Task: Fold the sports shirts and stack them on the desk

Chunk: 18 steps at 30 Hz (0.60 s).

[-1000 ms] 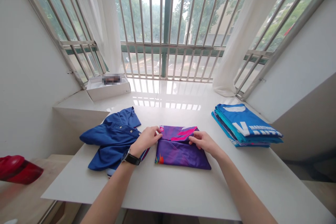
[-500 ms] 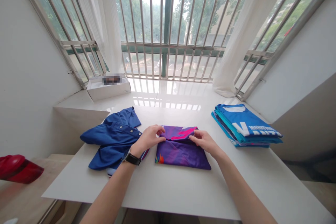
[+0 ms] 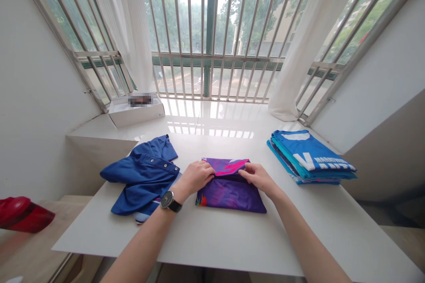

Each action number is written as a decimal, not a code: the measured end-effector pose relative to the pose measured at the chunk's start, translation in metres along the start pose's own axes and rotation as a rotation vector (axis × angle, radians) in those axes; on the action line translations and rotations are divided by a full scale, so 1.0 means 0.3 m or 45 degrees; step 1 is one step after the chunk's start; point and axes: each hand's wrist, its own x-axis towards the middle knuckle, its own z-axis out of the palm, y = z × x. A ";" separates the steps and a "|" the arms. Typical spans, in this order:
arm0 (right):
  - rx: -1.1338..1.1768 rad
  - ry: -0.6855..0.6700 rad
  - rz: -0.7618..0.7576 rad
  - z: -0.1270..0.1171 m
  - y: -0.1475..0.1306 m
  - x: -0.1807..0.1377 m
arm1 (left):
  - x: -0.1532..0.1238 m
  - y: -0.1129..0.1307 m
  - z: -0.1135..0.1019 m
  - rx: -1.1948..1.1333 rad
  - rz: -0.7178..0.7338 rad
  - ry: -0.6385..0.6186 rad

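Purple garment (image 3: 232, 194): folded flat on the white table (image 3: 212, 243), between my two hands, its lower part reaching toward me below my fingers.
Left hand (image 3: 195, 177): fingers curled over the garment's upper left part; the fingertips are too tucked in for me to tell whether they grip cloth.
Right hand (image 3: 255, 177): thumb and fingers pinching the pink-striped flap (image 3: 229, 168) near its right end.
Blue garment (image 3: 139, 181): loosely heaped, buttons up, just left of my left hand.
Watch (image 3: 170, 201): on my left wrist, which hides some of that heap's right edge.
Stack of folded clothes (image 3: 312, 154): on the table, well right of my right hand, a blue piece on top.
White box (image 3: 139, 115): beyond the blue heap, by the barred window (image 3: 207, 75).
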 end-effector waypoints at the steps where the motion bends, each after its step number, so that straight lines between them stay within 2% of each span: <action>1: 0.001 -0.001 0.003 -0.001 -0.002 -0.001 | 0.001 0.001 0.003 0.006 -0.012 -0.004; 9: -0.059 -0.031 0.024 -0.016 0.026 -0.001 | 0.008 0.008 0.029 0.004 -0.127 0.037; 18: -0.167 -0.015 -0.056 -0.021 0.048 0.006 | 0.011 0.018 0.042 0.013 -0.177 0.048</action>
